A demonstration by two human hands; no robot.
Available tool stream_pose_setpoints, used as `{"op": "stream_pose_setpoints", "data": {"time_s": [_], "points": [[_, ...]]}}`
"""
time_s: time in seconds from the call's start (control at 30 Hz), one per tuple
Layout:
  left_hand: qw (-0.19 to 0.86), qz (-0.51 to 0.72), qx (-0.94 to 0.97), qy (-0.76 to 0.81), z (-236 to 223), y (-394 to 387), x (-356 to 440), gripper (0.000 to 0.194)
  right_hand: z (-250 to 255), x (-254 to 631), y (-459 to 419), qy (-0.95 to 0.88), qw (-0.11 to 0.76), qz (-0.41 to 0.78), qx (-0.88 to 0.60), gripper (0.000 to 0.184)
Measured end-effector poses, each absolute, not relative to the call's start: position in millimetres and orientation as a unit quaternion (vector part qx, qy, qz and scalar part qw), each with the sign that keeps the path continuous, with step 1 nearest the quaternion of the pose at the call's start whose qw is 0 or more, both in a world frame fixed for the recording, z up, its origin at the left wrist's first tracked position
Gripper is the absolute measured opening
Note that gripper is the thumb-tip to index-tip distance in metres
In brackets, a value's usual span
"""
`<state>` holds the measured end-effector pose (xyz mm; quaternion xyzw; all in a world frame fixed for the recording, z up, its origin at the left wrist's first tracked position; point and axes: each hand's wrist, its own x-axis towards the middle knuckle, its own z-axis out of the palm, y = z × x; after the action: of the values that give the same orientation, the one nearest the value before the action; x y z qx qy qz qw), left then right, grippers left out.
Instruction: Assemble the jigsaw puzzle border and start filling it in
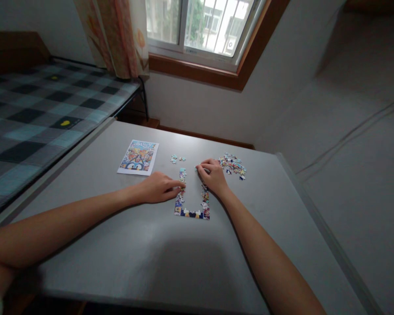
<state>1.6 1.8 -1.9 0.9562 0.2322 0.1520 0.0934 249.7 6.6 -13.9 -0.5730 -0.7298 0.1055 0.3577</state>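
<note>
A U-shaped jigsaw puzzle border (192,214) lies on the table, made of a left side, a bottom row and a right side. My left hand (160,187) rests at the left side, its index finger stretched onto the pieces and the other fingers loosely bent; it grips nothing. Above the right side, my right hand (212,175) pinches a small light-blue puzzle piece (197,167) between thumb and fingertips. That hand partly covers the top of the right side. A few loose light-blue pieces (174,159) lie just beyond the border.
A heap of loose puzzle pieces (233,164) lies right of my right hand. The printed reference picture (138,156) is at the left on the grey table (124,253). A bed (52,96) with a checked cover stands left, and a window (203,26) is behind.
</note>
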Motion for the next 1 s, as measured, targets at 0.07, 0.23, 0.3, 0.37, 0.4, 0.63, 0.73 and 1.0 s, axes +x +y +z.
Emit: {"op": "stream_pose_setpoints", "data": {"time_s": [0.07, 0.23, 0.3, 0.37, 0.4, 0.63, 0.73, 1.0], "points": [[0.091, 0.153, 0.957, 0.231, -2.0, 1.9, 1.6, 0.033, -14.8, 249.7, 7.0, -0.73, 0.356, 0.104, -0.575, 0.024], [0.093, 0.162, 0.955, 0.229, -2.5, 2.0, 1.7, 0.033, -15.9, 249.5, 7.7, -0.735, 0.361, 0.099, -0.566, 0.023], [0.093, 0.165, 0.955, 0.227, -2.1, 1.8, 1.9, 0.033, -16.0, 249.9, 7.8, -0.736, 0.361, 0.097, -0.564, 0.023], [0.093, 0.166, 0.956, 0.225, -1.7, 1.5, 2.1, 0.033, -15.8, 250.2, 7.8, -0.738, 0.359, 0.097, -0.564, 0.023], [0.092, 0.167, 0.956, 0.224, -1.6, 1.4, 2.1, 0.033, -15.6, 250.3, 7.7, -0.738, 0.358, 0.097, -0.564, 0.023], [0.094, 0.172, 0.955, 0.222, -4.8, 2.7, 1.4, 0.032, -14.9, 249.8, 7.3, -0.739, 0.358, 0.1, -0.562, 0.022], [0.092, 0.168, 0.956, 0.224, -5.2, 3.2, 1.5, 0.032, -14.6, 249.5, 7.1, -0.741, 0.355, 0.099, -0.561, 0.021], [0.094, 0.163, 0.955, 0.23, -4.3, 2.2, 1.1, 0.033, -15.3, 249.4, 7.4, -0.742, 0.353, 0.099, -0.561, 0.021]]}}
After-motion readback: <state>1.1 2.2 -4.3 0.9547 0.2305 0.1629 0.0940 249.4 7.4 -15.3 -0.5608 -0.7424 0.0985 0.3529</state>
